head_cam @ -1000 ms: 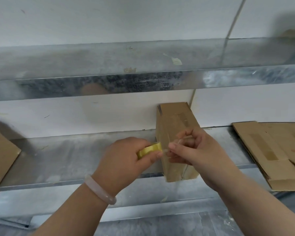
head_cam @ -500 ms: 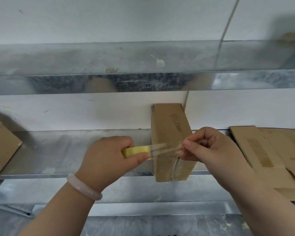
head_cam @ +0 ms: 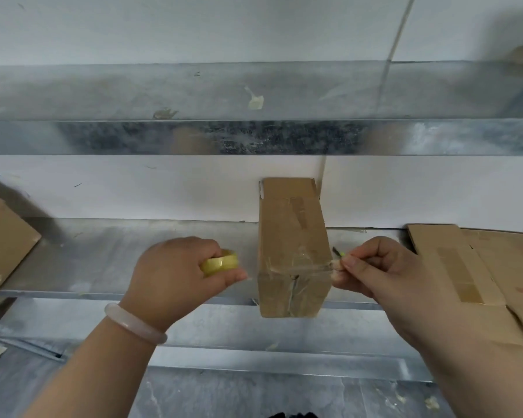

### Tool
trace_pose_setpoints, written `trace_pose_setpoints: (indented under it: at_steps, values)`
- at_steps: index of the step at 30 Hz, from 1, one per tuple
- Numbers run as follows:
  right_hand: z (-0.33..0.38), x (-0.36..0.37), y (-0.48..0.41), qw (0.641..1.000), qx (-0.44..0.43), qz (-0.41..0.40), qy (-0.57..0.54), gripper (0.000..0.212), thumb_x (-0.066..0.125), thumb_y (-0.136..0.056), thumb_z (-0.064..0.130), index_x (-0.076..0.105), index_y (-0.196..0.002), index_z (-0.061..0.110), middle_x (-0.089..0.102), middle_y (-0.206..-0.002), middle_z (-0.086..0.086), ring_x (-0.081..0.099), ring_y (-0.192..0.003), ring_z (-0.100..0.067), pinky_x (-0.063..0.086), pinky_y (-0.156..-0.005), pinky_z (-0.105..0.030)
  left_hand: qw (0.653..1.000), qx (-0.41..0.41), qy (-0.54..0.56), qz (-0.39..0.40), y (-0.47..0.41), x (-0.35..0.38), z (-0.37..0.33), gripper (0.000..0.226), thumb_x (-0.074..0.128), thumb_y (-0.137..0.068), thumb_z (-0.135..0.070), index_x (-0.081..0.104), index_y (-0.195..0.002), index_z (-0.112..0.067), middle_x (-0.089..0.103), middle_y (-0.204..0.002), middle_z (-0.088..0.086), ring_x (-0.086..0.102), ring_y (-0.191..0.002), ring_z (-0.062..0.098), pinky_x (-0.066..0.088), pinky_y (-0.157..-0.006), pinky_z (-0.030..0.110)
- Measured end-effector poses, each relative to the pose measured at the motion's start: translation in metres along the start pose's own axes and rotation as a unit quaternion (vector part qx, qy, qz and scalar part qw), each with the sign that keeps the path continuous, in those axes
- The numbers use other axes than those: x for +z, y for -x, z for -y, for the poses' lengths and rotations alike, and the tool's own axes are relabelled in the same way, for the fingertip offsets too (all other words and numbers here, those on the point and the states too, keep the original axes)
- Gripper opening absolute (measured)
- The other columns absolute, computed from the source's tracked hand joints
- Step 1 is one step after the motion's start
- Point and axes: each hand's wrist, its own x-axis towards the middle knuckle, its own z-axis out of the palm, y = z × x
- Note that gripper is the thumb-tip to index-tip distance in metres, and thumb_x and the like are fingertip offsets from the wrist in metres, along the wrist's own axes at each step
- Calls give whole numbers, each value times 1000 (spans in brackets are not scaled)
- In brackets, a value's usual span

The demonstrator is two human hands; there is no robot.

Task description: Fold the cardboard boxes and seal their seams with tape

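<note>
A cardboard piece (head_cam: 3, 236) leans at the far left of a metal shelf (head_cam: 118, 251). The left hand (head_cam: 175, 276), wearing a pale bracelet (head_cam: 133, 322), curls its fingers round a yellow tape roll (head_cam: 221, 262). Just beside it, a folded cardboard box (head_cam: 290, 236) stands on the shelf's front edge. A clear tape strip (head_cam: 308, 268) stretches across the box. The right hand (head_cam: 384, 276) pinches the strip's end. Flattened cardboard boxes (head_cam: 480, 267) lie at the right.

The box (head_cam: 292, 251) is plain brown cardboard. Left of the box, the tape roll (head_cam: 220, 262) is yellow. The bracelet (head_cam: 135, 323) is pale pink.
</note>
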Motion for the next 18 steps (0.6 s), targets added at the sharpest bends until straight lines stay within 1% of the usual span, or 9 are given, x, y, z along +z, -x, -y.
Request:
trace_pose_setpoints:
  at_steps: [2, 5, 8, 11, 13, 16, 18]
  values:
    - [-7, -6, -4, 1000, 4, 0, 6, 5, 67, -90, 7, 64, -86, 8, 76, -81, -11, 75, -75, -25, 61, -73, -30, 1000, -3, 4, 13, -3, 4, 2, 55, 35, -66, -84, 53, -62, -31, 51, -56, -13, 49, -53, 2, 33, -49, 20]
    - [-18, -15, -14, 1000, 18, -16, 2, 4, 65, -90, 7, 63, -91, 4, 75, -82, -12, 75, -76, -26, 61, -77, -37, 999, 5, 49, 14, -7, 13, 8, 54, 33, -72, -81, 54, -65, -32, 51, -58, -12, 49, -56, 4, 31, -51, 20]
    - [-29, -18, -24, 999, 37, -22, 16, 5, 65, -91, 7, 62, -92, 3, 76, -82, -11, 75, -76, -25, 58, -80, -41, 999, 16, 27, 10, -11, 25, 9, 52, 31, -74, -80, 49, -62, -33, 48, -55, -12, 47, -54, 3, 25, -52, 17]
    - [-39, -15, -32, 998, 52, -22, 11, 3, 64, -92, 6, 62, -92, 3, 75, -81, -12, 74, -75, -24, 58, -78, -40, 1000, 15, 1, 23, -14, 36, 11, 55, 29, -74, -82, 49, -62, -32, 47, -54, -12, 46, -52, 4, 24, -53, 16]
    - [-43, -13, -37, 997, 68, -22, -2, 2, 63, -91, 4, 62, -90, 3, 75, -81, -13, 74, -73, -22, 59, -75, -37, 999, 13, -2, 30, -15, 43, 15, 54, 29, -73, -82, 45, -59, -33, 47, -53, -13, 46, -51, 4, 24, -54, 16]
    - [-47, -15, -41, 994, 91, -24, -49, 3, 64, -90, 1, 63, -89, -2, 73, -79, -17, 72, -69, -21, 60, -69, -31, 999, 9, 1, 43, -16, 50, 20, 55, 29, -71, -84, 43, -58, -33, 48, -54, -12, 47, -52, 4, 26, -56, 18]
    - [-48, -17, -42, 991, 107, -24, -72, 7, 66, -88, 1, 62, -92, -3, 71, -74, -16, 72, -69, -24, 60, -67, -30, 999, 6, 11, 49, -17, 53, 22, 54, 31, -70, -86, 43, -58, -34, 48, -54, -12, 47, -52, 4, 27, -57, 18]
